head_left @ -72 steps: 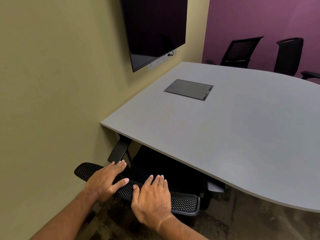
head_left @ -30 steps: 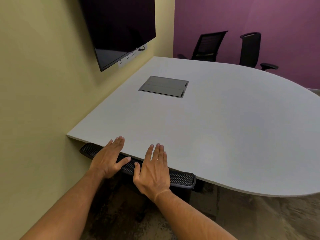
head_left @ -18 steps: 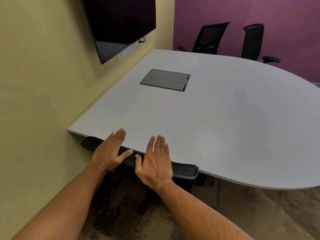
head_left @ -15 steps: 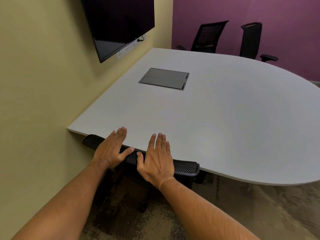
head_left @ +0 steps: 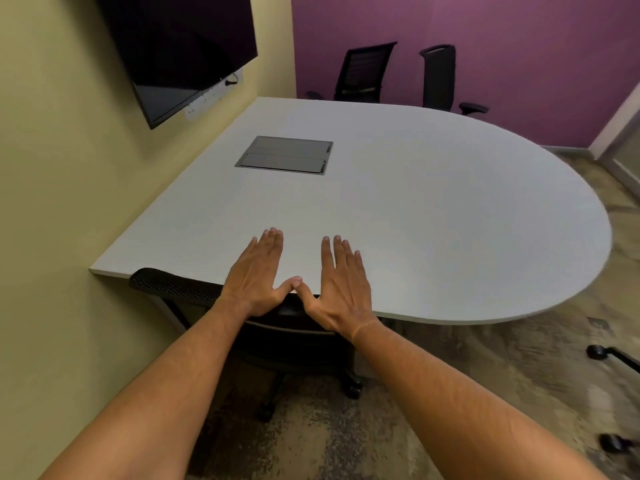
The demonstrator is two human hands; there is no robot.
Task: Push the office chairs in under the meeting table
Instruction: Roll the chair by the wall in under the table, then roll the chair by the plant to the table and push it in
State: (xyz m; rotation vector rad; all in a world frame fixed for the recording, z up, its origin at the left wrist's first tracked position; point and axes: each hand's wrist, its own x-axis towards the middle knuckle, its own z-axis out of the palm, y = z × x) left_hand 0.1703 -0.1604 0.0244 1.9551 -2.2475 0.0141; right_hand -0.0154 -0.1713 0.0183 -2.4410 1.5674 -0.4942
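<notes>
A black mesh-backed office chair (head_left: 173, 287) sits tucked against the near edge of the grey meeting table (head_left: 433, 209), its seat hidden beneath the top and its wheeled base showing below. My left hand (head_left: 258, 275) and my right hand (head_left: 341, 282) lie flat, fingers spread, over the top of the chair's backrest, fingertips reaching over the table edge, thumbs almost touching. Two more black office chairs stand at the table's far side, one (head_left: 365, 72) left and one (head_left: 440, 77) right.
A dark wall screen (head_left: 180, 46) hangs on the yellow wall at left. A grey cable hatch (head_left: 285, 154) is set into the tabletop. Castors of another chair base (head_left: 604, 355) show at the right edge on the patterned carpet.
The chair has gone further in under the table; only the top of its backrest shows. My hands have slid forward and to the right over the table edge. The view has lifted and widened.
</notes>
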